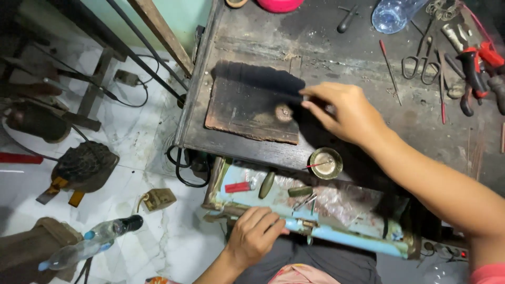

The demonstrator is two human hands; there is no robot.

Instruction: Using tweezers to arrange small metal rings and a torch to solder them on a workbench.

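Our right hand (344, 113) pinches the edge of the dark board (252, 102), fingers nearly closed; our left hand (255, 236) curls shut on the blue drawer (336, 236) front below it.

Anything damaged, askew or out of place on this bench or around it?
The dark board beside the right hand is charred, with a scorched ring and chipped edges. The open drawer under the left hand has flaking paint. Plastic bottles lie on their sides on the floor.

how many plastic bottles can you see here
3: one clear bottle at the workbench's far edge, and two lying on the floor at lower left, a dark-capped one and a blue-capped one.
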